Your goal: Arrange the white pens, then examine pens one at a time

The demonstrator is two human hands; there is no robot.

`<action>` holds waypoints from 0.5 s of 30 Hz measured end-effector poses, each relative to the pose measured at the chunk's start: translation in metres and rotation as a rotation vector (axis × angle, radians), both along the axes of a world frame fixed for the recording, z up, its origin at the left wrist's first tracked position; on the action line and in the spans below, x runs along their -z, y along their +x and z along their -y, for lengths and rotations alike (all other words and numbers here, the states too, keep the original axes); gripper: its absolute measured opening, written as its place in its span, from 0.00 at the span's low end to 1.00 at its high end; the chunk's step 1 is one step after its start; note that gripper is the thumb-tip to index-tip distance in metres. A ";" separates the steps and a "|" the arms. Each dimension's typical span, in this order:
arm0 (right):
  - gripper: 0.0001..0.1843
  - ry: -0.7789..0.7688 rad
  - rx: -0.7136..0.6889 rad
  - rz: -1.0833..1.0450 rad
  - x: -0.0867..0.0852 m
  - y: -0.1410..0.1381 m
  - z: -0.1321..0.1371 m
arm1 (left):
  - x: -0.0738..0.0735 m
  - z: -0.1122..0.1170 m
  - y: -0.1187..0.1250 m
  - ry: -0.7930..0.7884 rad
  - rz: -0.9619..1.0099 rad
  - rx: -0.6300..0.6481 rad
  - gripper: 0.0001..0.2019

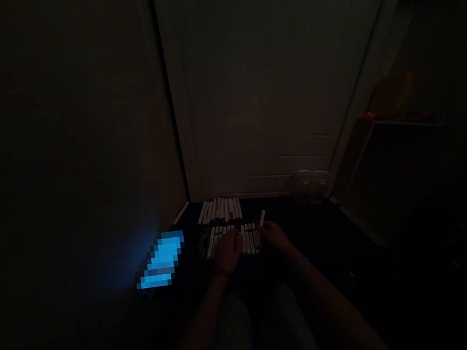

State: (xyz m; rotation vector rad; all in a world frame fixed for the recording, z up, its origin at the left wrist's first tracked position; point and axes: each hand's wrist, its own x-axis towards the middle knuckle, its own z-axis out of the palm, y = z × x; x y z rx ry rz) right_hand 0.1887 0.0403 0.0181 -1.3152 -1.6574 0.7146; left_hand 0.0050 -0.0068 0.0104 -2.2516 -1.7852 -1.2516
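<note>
The room is very dark. Two rows of white marker pens lie on the dark floor: a far row [220, 209] and a near row [248, 237]. My left hand [227, 250] rests on the near row, fingers curled over the pens. Just to the right of that row, my right hand [274, 235] pinches a single white marker [262, 217] and holds it tilted upward. My legs stretch out below my forearms.
A glowing blue screen [161, 261] lies on the floor to the left. A door [255, 80] stands straight ahead, with a clear plastic container [313, 186] at its foot. A low shelf [387, 137] stands on the right.
</note>
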 end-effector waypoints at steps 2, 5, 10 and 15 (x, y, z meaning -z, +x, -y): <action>0.15 -0.015 -0.038 -0.008 0.002 0.001 0.000 | -0.001 0.003 0.003 0.008 -0.087 0.002 0.12; 0.13 0.000 -0.033 -0.007 0.004 0.004 0.001 | -0.002 0.007 0.008 0.023 -0.182 0.057 0.12; 0.14 -0.003 -0.107 0.104 0.007 0.009 -0.003 | 0.002 0.005 0.012 0.029 -0.216 0.213 0.14; 0.14 0.098 -0.051 0.249 0.016 0.008 -0.006 | 0.006 0.005 0.012 0.030 -0.229 0.331 0.16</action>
